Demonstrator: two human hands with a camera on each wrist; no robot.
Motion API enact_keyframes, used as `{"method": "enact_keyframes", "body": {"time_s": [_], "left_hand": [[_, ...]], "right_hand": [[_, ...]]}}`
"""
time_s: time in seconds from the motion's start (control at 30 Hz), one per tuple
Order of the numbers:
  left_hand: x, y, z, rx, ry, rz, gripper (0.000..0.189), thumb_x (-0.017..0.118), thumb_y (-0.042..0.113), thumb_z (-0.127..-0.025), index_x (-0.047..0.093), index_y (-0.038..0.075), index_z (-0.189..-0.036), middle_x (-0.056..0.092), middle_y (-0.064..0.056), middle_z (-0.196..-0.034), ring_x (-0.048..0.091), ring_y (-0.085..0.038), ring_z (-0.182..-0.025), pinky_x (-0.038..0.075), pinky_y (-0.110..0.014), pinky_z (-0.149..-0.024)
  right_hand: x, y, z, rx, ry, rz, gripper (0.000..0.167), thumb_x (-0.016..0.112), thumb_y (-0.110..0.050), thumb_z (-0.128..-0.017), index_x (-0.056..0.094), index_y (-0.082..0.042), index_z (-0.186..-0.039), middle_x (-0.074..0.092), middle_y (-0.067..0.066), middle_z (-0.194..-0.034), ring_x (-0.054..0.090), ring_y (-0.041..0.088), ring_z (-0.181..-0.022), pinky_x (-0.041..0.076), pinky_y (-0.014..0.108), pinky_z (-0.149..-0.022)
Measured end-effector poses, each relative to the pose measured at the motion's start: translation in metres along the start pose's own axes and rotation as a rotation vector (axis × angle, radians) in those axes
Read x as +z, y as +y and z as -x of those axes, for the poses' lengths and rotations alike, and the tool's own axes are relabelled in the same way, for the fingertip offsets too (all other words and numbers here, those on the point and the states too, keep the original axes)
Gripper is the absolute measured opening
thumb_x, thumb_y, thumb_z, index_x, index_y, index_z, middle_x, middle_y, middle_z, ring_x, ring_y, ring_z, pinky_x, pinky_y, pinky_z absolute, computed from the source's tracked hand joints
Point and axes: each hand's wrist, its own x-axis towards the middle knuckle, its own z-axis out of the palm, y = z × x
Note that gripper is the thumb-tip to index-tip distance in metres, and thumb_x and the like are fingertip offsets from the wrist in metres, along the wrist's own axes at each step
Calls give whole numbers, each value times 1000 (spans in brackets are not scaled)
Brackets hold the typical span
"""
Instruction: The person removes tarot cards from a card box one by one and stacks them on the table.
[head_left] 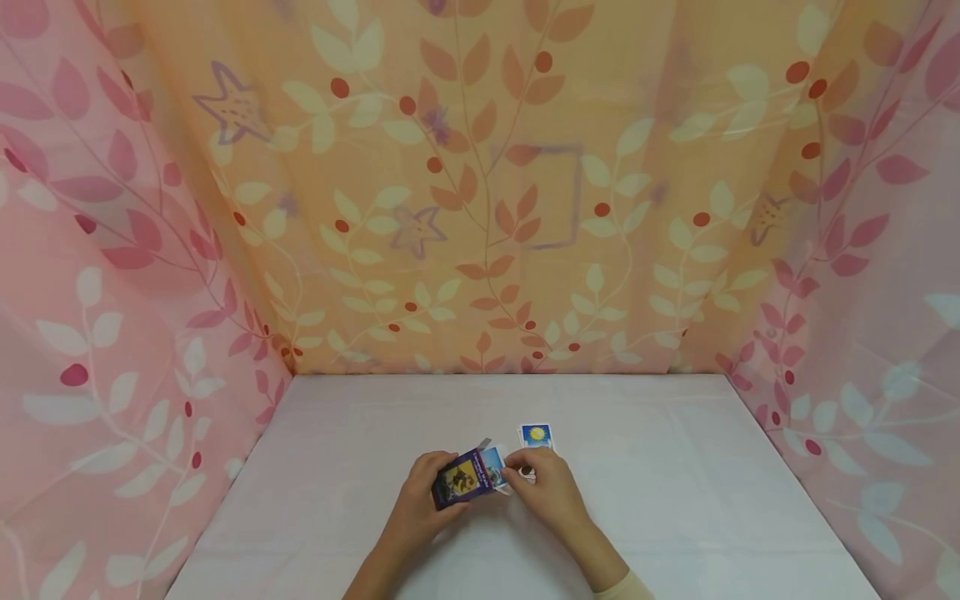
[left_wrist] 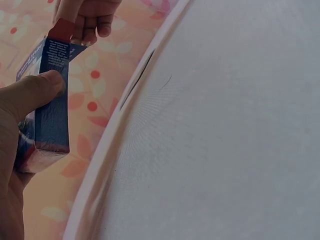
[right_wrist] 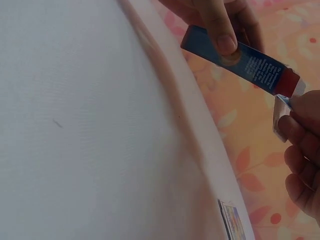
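My left hand (head_left: pixel 420 502) grips a small dark purple card box (head_left: pixel 459 482) with a yellow picture on its front. The box lies tilted in the grip, its open end toward the right. In the left wrist view the thumb (left_wrist: pixel 37 90) presses along the box's blue narrow side (left_wrist: pixel 52 122). Out of the open end sticks a light-blue picture card (head_left: pixel 492 461), and my right hand (head_left: pixel 553 493) pinches its edge between thumb and fingertips. An end flap (right_wrist: pixel 281 117) hangs by the right fingers in the right wrist view. How many cards remain inside is hidden.
Just behind the right hand, a few cards with a sun picture (head_left: pixel 537 435) lie on the white tabletop (head_left: pixel 360 433), partly covered by that hand. Leaf-patterned cloth (head_left: pixel 480 275) hangs along the table's back edge, and pink cloth (head_left: pixel 150 275) borders both sides.
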Motion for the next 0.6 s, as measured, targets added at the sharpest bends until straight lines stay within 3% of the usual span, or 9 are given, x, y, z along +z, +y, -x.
{"method": "enact_keyframes", "body": {"time_s": [0.3, 0.6], "left_hand": [[-2, 2, 0, -35, -11, 15, 79, 96, 23, -70, 57, 15, -139, 55, 6, -136, 55, -12, -124, 52, -44, -105], [-2, 0, 0, -33, -2, 16, 80, 97, 21, -68, 58, 16, -138, 55, 6, -136, 55, -12, -123, 52, -42, -104]], "right_hand": [[-4, 1, -2, -16, 33, -17, 8, 82, -21, -87, 76, -23, -91, 67, -16, -82, 59, 3, -77, 52, 24, -69], [-10, -1, -2, 44, 18, -98, 11, 82, -17, -88, 75, -25, -92, 66, -19, -77, 56, 2, -70, 48, 21, -64]]}}
